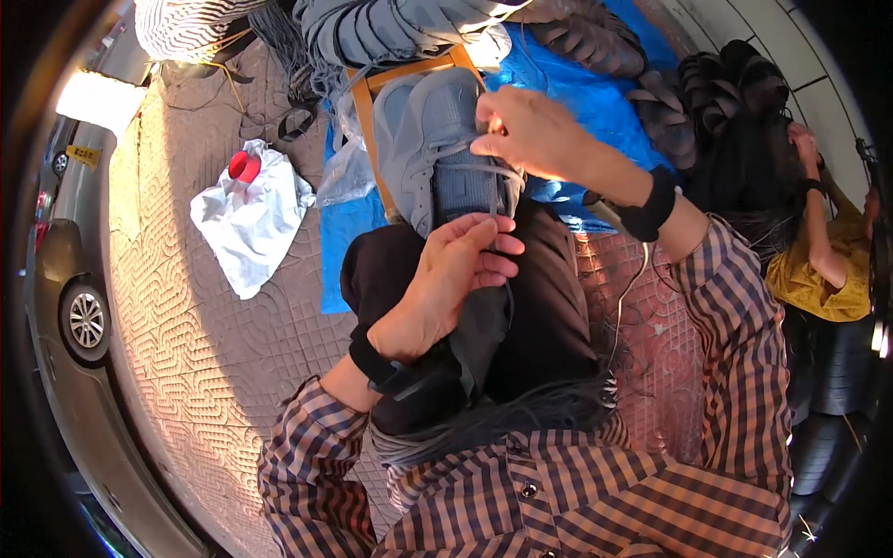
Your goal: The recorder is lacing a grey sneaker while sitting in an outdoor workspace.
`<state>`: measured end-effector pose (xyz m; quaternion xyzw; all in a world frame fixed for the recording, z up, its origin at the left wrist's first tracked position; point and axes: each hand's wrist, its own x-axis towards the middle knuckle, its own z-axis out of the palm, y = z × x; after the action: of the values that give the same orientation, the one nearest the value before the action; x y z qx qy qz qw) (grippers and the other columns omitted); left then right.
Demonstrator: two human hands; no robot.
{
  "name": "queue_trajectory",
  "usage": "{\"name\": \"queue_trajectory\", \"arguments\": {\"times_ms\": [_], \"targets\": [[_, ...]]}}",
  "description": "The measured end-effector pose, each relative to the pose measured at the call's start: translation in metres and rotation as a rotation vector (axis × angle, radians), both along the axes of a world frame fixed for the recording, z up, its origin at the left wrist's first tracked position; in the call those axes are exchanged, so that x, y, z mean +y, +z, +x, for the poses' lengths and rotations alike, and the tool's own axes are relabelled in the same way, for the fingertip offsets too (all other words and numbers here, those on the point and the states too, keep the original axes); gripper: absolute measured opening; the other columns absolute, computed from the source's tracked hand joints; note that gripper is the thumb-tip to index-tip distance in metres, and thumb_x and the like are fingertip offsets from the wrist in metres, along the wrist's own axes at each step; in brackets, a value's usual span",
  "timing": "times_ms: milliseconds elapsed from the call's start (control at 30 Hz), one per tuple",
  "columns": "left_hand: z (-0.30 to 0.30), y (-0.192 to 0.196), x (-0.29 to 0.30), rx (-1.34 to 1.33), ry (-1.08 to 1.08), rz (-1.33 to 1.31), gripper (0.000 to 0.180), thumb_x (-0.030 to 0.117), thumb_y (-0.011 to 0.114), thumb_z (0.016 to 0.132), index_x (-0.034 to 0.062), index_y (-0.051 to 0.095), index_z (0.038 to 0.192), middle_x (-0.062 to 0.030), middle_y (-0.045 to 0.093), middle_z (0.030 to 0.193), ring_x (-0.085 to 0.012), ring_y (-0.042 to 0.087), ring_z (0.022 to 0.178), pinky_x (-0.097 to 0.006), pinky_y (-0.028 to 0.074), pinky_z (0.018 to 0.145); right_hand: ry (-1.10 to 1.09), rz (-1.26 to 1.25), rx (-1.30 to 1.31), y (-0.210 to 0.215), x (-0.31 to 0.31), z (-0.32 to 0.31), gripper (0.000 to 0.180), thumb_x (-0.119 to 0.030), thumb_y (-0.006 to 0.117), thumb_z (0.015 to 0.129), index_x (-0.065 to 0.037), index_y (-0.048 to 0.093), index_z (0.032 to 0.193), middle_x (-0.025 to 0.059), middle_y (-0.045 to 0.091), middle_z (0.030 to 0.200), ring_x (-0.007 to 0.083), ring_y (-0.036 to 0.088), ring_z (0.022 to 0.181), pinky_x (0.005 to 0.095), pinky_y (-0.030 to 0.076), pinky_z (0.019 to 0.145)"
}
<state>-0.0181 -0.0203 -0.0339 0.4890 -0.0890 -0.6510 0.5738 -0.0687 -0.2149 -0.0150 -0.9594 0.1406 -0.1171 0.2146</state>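
Observation:
A grey lace-up shoe [446,102] lies before my knees, toe pointing away, beside another grey shoe [395,139]. A pale grey shoelace [502,171] loops across the opening of the nearer shoe. My right hand [535,135] is at the shoe's right side, thumb and fingertips pinched together on the lace. Below the opening, my left hand [451,270] pinches the lace between thumb and forefinger, its other fingers curled loosely. Exactly where the lace meets the fingertips is hard to make out. More dark grey laces [502,414] lie in a bundle across my lap.
The shoes rest by a wooden frame [363,93] on blue sheeting [339,270]. A white bag with a red ring-shaped item [245,167] lies left on the paving. Striped cloth and grey shoe parts fill the far side. A person in yellow [823,279] sits right; a car [84,372] stands left.

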Motion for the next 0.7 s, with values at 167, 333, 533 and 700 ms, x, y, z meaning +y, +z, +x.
{"name": "queue_trajectory", "arguments": {"times_ms": [167, 333, 533, 700], "targets": [[0.006, 0.011, -0.001, -0.356, -0.101, -0.085, 0.022, 0.020, 0.049, 0.096, 0.0032, 0.058, 0.106, -0.0042, 0.065, 0.084, -0.0090, 0.058, 0.059, -0.021, 0.047, 0.056, 0.097, -0.137, -0.048, 0.004, 0.006, -0.002, 0.020, -0.013, 0.069, 0.075, -0.002, 0.054, 0.082, 0.0132, 0.058, 0.080, 0.0296, 0.059, 0.075, 0.0389, 0.046, 0.064], [0.032, 0.024, 0.000, -1.116, -0.272, 0.015, 0.021, 0.016, 0.050, 0.094, -0.0023, 0.061, 0.096, -0.0065, 0.060, 0.062, -0.0121, 0.056, 0.048, -0.025, 0.044, 0.047, 0.181, -0.317, -0.178, 0.014, 0.011, -0.007, 0.015, -0.012, 0.066, 0.072, -0.005, 0.055, 0.080, 0.0147, 0.061, 0.082, 0.0361, 0.061, 0.082, 0.0432, 0.048, 0.065], [0.061, 0.039, 0.028, -0.931, -0.281, 0.040, 0.021, 0.010, 0.046, 0.090, 0.0008, 0.065, 0.090, -0.0008, 0.053, 0.056, -0.0071, 0.045, 0.046, -0.023, 0.038, 0.045, 0.172, -0.007, 0.017, 0.018, -0.010, -0.006, 0.023, -0.018, 0.072, 0.073, -0.001, 0.059, 0.080, 0.0101, 0.058, 0.077, 0.0238, 0.057, 0.073, 0.0353, 0.045, 0.066], [0.110, -0.004, 0.104, -0.949, 0.183, 0.038, 0.019, 0.009, 0.047, 0.091, -0.0016, 0.064, 0.091, -0.0013, 0.057, 0.062, -0.0057, 0.047, 0.051, -0.022, 0.035, 0.045, 0.248, 0.364, 0.219, 0.020, -0.016, -0.005, 0.036, -0.029, 0.076, 0.073, 0.001, 0.059, 0.084, 0.0072, 0.057, 0.077, 0.0151, 0.053, 0.072, 0.0327, 0.043, 0.065]]}}
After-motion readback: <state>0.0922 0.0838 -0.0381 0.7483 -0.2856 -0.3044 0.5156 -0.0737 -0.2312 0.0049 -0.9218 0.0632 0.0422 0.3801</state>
